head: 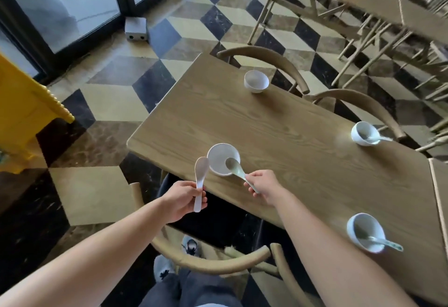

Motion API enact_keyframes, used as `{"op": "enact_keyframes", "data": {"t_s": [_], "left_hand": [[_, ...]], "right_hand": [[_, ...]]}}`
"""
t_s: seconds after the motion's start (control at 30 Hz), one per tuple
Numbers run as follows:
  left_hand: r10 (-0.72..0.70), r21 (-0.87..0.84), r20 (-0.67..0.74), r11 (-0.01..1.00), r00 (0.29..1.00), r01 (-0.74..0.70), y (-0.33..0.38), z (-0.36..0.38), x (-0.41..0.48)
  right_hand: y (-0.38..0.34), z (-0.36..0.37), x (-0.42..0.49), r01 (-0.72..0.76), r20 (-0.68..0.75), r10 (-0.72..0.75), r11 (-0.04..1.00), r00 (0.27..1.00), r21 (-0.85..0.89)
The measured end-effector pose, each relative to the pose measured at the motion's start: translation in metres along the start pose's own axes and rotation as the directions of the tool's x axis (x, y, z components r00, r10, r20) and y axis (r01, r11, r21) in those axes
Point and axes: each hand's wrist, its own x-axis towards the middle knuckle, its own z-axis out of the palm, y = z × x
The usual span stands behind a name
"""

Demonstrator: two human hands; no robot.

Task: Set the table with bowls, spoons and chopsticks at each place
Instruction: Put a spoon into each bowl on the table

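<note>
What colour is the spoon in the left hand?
Plain white spoon, held by the left hand; the head view shows it best.

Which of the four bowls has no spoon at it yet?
The farthest bowl, alone at the table's far corner. Two others hold spoons; the right hand holds a spoon over the fourth bowl.

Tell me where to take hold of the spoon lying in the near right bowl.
Pinch the spoon by its handle end, coming from the right. The handle juts out over the bowl's rim on that side, while the scoop lies down inside the bowl.
</note>
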Motion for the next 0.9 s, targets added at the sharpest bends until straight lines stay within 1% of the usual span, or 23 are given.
{"op": "enact_keyframes", "data": {"t_s": [0.13, 0.3, 0.47, 0.6, 0.77, 0.9], "left_hand": [[-0.051, 0.002, -0.013, 0.999, 0.999, 0.051, 0.004, 0.004, 0.019], [-0.059, -0.005, -0.028, 0.998, 0.998, 0.059, 0.017, 0.008, 0.043], [-0.077, -0.021, -0.034, 0.997, 0.996, 0.076, 0.027, 0.004, 0.051], [-0.071, -0.021, -0.05, 0.997, 0.996, 0.07, 0.03, -0.002, 0.053], [-0.082, -0.025, -0.04, 0.996, 0.996, 0.081, 0.031, -0.014, 0.051], [-0.082, -0.013, -0.039, 0.997, 0.996, 0.081, 0.032, -0.025, 0.045]], "right_hand": [[-0.008, 0.0, 0.027, 0.027, 0.024, -0.026, 0.997, 0.999, -0.068], [-0.013, 0.003, 0.058, 0.011, 0.062, -0.007, 0.998, 0.998, -0.063], [-0.017, 0.012, 0.069, 0.016, 0.049, -0.012, 0.996, 0.999, -0.084], [-0.017, 0.017, 0.072, 0.023, 0.004, -0.022, 0.993, 1.0, -0.112], [-0.018, 0.021, 0.069, -0.014, -0.095, 0.001, 0.99, 0.995, -0.139], [-0.018, 0.024, 0.067, -0.034, -0.152, 0.015, 0.991, 0.988, -0.127]]}}
